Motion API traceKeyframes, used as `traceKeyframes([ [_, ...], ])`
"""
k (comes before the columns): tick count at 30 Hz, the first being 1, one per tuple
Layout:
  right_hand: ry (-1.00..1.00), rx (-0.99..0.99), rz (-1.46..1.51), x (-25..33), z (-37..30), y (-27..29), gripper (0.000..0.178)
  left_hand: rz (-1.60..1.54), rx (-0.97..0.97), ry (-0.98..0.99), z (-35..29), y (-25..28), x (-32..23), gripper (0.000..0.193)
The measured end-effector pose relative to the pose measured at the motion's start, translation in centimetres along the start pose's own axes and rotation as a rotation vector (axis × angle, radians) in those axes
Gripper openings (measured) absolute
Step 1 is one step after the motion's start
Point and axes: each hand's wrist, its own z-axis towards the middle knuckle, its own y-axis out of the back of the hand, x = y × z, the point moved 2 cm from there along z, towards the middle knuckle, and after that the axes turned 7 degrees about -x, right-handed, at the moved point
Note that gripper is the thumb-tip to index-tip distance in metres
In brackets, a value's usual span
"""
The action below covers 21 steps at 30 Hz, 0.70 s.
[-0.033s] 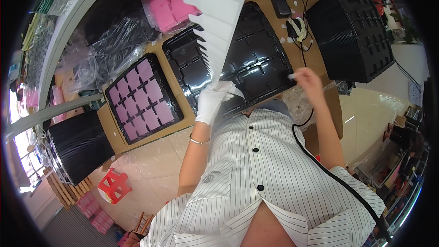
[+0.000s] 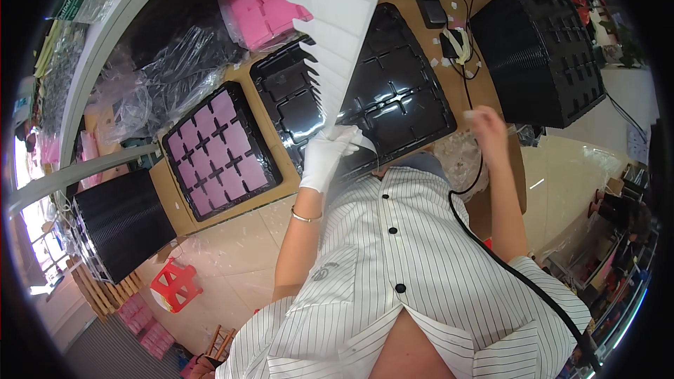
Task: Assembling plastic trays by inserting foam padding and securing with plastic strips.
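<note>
The right hand [image 2: 489,132], fingers curled but grip too blurred to tell, has shifted toward 3 o'clock from the black tray [image 2: 390,88], so the left hand [image 2: 326,157] alone pinches the white strip [image 2: 342,35] extending toward 12 o'clock.

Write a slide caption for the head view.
White-gloved left hand at the narrow end of a notched white piece, beside black molded trays, right hand apart.
</note>
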Motion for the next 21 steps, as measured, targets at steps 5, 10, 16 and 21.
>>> traceKeyframes([
  [5, -0.314, -0.298, -0.167, -20.3, 1.8, 14.9, 0.019, 0.191, 0.068, -0.052, -0.5, -1.0, -0.3, 0.026],
  [10, -0.556, -0.767, -0.302, -38.4, 3.4, 27.5, 0.028, 0.090, 0.179, -0.028, 0.0, -0.8, -0.5, 0.023],
  [16, 0.097, -0.894, -0.678, -15.5, 2.8, 15.1, 0.024, 0.202, -0.027, -0.208, 1.7, -0.6, 1.4, 0.020],
  [21, 0.719, -0.340, -0.334, 6.5, 4.0, -1.6, 0.014, 0.727, 0.232, -0.874, 2.3, -6.0, -0.3, 0.016],
])
